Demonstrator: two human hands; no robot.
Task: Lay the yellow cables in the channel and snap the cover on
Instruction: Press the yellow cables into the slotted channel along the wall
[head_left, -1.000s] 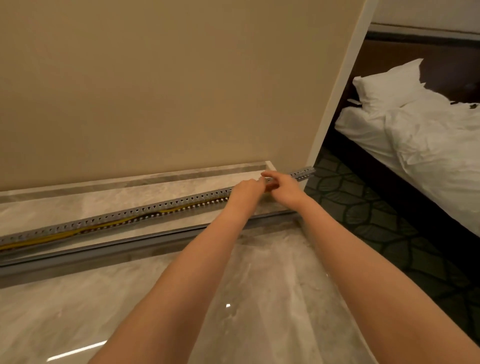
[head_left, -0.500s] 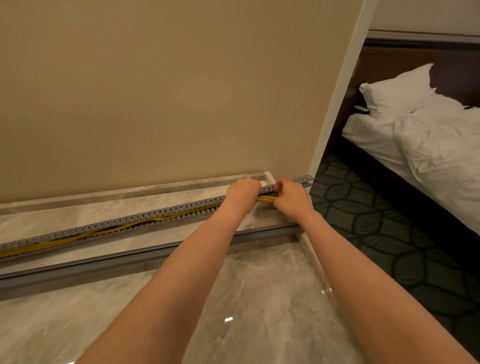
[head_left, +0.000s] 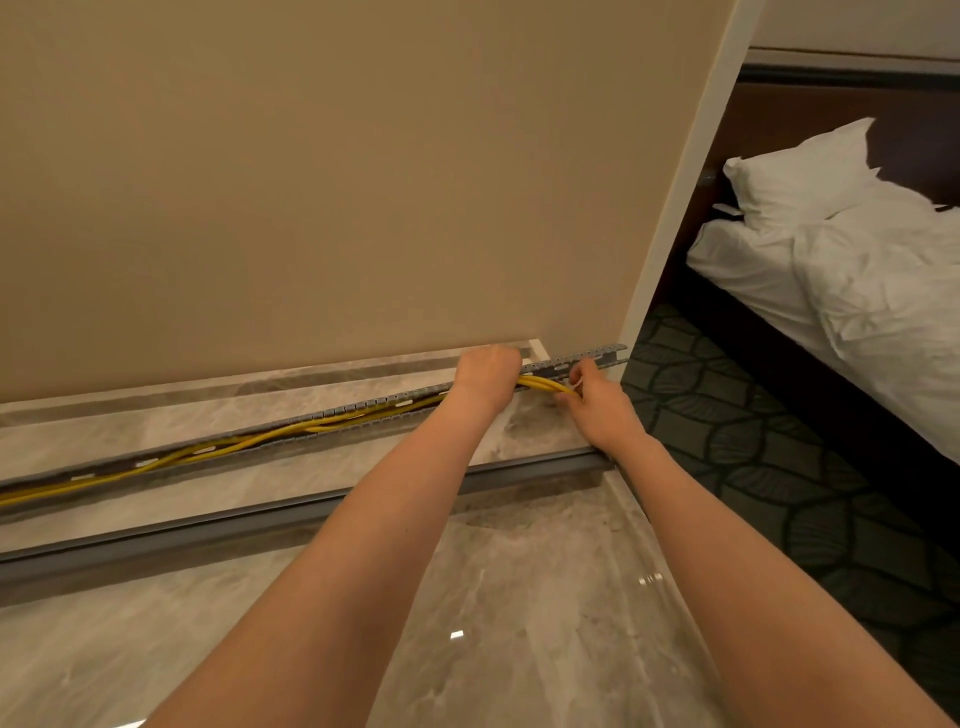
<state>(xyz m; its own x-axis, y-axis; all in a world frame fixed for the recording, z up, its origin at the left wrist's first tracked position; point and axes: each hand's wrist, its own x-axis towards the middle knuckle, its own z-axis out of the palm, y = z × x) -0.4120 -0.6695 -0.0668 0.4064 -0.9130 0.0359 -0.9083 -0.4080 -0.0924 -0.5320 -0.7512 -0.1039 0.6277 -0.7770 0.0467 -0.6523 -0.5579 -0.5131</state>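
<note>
A long grey slotted channel (head_left: 358, 410) lies on the marble floor along the foot of the beige wall. Several yellow cables (head_left: 291, 430) run inside it from the left edge toward its right end. My left hand (head_left: 488, 371) is curled over the channel and grips the cable bundle. Just to the right, my right hand (head_left: 597, 402) pinches the bundle's free end, which bows up out of the channel between the hands. A grey cover strip (head_left: 270, 519) lies on the floor in front, parallel to the channel.
The beige wall (head_left: 337, 182) ends at a white corner trim (head_left: 691, 171). Right of the channel's end lies dark patterned carpet (head_left: 769, 457), and beyond it a bed with white bedding (head_left: 857, 280). Glossy marble floor (head_left: 493, 597) stretches toward me.
Both hands have closed on the cables near the channel's right end, and the bundle's end now bows out between them. The view has shifted slightly left and closer.
</note>
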